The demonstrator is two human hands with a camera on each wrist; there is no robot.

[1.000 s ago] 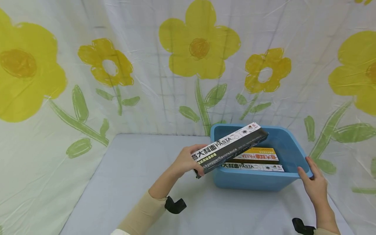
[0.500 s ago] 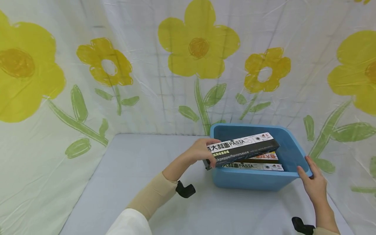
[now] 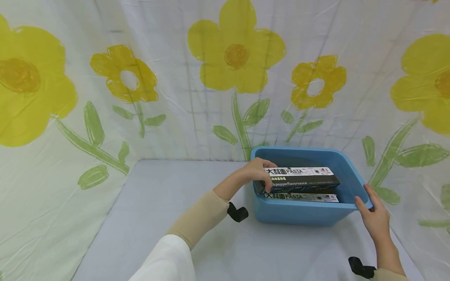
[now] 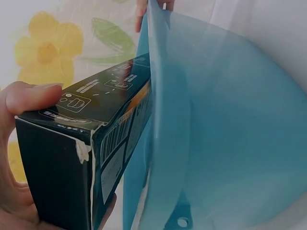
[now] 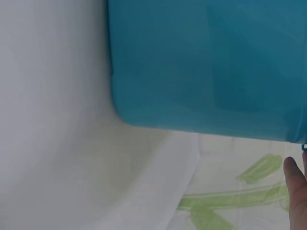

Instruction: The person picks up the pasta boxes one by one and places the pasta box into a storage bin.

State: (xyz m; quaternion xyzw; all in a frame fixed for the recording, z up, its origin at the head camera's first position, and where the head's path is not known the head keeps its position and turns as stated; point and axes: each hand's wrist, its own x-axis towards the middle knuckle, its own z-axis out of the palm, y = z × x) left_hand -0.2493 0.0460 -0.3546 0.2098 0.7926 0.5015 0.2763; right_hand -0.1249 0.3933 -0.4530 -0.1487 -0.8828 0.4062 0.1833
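My left hand (image 3: 256,172) grips the left end of a black and white pasta box (image 3: 302,180), thumb on one side and fingers on the other. The box lies level across the mouth of a blue plastic tub (image 3: 295,214), its near end at the rim. In the left wrist view the dark end of the pasta box (image 4: 57,163) shows a small torn white patch at a corner. My right hand (image 3: 376,216) holds the tub's right rim, thumb over the near edge. Below the held box, another pasta box (image 3: 302,197) with a white face lies inside the tub.
The tub stands on a pale grey-white table (image 3: 168,203), toward its right back. Behind hangs a white curtain (image 3: 183,117) printed with yellow flowers. A black wrist mount (image 3: 237,212) sticks out from the left sleeve.
My left hand has moved right with the pasta box, which has gone from tilted to level and lower into the tub, covering the orange-topped box. The right hand stays on the rim.
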